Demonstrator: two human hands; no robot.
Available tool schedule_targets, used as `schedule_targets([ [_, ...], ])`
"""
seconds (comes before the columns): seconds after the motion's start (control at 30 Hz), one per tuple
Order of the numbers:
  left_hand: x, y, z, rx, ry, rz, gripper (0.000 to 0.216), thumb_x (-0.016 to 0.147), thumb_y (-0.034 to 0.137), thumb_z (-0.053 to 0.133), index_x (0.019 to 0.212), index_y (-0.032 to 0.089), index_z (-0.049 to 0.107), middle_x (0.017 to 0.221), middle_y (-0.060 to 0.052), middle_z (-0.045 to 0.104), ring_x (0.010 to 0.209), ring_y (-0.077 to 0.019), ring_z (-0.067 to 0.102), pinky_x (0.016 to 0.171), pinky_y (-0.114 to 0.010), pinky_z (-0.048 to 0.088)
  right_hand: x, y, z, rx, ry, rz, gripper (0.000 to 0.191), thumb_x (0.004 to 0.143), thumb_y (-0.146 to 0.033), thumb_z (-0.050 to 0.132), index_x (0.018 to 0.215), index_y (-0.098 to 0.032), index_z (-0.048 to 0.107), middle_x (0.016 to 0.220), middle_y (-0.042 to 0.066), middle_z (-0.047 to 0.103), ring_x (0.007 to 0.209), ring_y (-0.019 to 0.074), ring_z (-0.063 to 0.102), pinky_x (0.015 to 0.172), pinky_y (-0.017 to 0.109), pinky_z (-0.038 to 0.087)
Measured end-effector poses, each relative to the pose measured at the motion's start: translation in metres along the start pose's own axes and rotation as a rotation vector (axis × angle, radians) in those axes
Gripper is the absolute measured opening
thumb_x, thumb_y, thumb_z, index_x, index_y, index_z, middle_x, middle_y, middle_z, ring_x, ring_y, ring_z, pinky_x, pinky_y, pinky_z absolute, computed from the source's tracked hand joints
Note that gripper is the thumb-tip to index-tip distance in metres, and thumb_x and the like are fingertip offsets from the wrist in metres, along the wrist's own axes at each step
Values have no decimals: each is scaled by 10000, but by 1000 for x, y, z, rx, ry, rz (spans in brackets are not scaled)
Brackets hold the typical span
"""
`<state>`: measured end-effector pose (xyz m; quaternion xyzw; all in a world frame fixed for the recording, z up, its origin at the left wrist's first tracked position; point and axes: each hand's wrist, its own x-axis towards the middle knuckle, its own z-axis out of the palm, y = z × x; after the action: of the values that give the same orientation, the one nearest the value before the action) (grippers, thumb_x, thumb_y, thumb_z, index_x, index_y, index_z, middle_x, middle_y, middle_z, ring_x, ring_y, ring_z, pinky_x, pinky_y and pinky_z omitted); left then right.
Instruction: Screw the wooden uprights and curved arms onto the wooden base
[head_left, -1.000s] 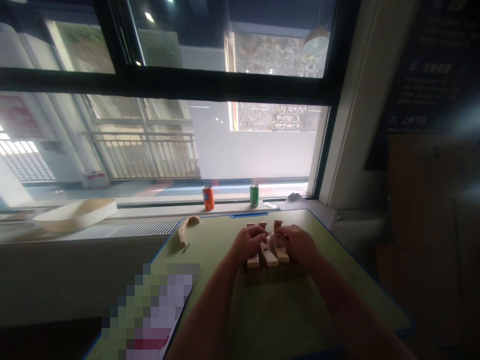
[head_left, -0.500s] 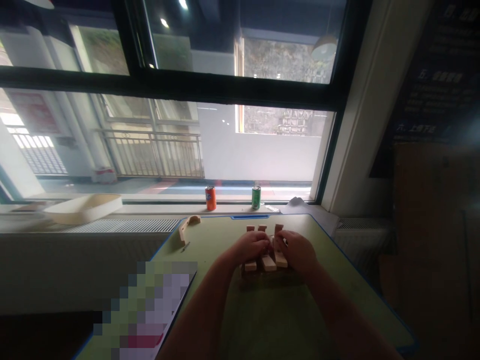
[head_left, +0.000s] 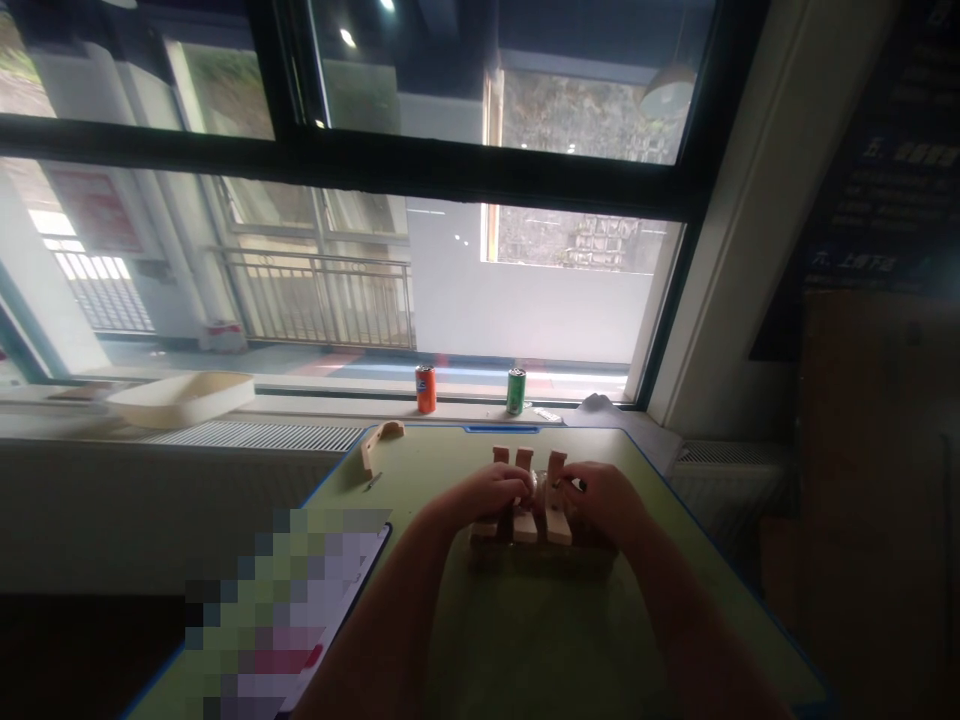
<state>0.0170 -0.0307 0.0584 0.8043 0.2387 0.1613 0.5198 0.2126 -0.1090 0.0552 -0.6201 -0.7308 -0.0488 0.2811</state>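
Observation:
Three pale wooden pieces (head_left: pixel 536 520) stand side by side on the green table (head_left: pixel 540 620), with notched tops at the far end. My left hand (head_left: pixel 487 495) curls over the left piece, fingers closed on it. My right hand (head_left: pixel 607 500) is closed around the right piece from the other side. The fingertips of both hands meet over the middle piece. A separate curved wooden piece (head_left: pixel 373 445) lies at the table's far left corner, with a small dark screw (head_left: pixel 372 482) beside it.
An orange can (head_left: pixel 425 389) and a green can (head_left: pixel 515 391) stand on the window sill behind the table. A shallow cream tray (head_left: pixel 182 398) rests on the sill to the left. A blurred-out flat item (head_left: pixel 300 600) lies at the table's near left edge.
The view has drifted, so the scene sits slightly lower and to the right. Both hands stay clasped on the wooden pieces, which now look more squared up and parallel.

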Motion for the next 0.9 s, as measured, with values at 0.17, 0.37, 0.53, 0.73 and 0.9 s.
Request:
schedule_targets([
  [0.17,3,-2,-1,43,30,3,226,723,279,433,780,147,607,733,-2,568,675,-118,500,637,-227,386,2,4,4,60,30,-66,193,790,-247,500,872,-253,674,848,6,667,741,136,577,681,240,392],
  [0.37,2,1,-1,96,93,24,266,733,281,423,867,150,611,794,-18,570,728,-136,505,664,-240,388,2,1,6,62,42,-99,178,790,-261,520,862,-248,681,840,20,659,774,149,566,704,256,400],
  [0.53,2,5,1,172,62,38,285,740,304,418,885,159,617,821,-17,586,758,-146,510,692,-243,388,2,1,8,78,19,-105,178,795,-300,524,849,-249,686,802,20,655,753,147,556,696,259,390],
  [0.73,6,1,2,254,57,24,302,736,316,409,855,166,642,796,-15,606,724,-145,516,675,-237,388,2,1,7,102,-9,-51,180,786,-316,529,794,-236,690,783,16,656,758,154,548,716,274,379],
  [0.9,6,-1,2,236,58,38,297,739,310,408,845,165,645,785,-15,607,710,-142,518,659,-234,389,3,-1,2,80,-41,-15,189,780,-313,525,800,-235,696,801,20,661,755,151,556,707,267,381],
])
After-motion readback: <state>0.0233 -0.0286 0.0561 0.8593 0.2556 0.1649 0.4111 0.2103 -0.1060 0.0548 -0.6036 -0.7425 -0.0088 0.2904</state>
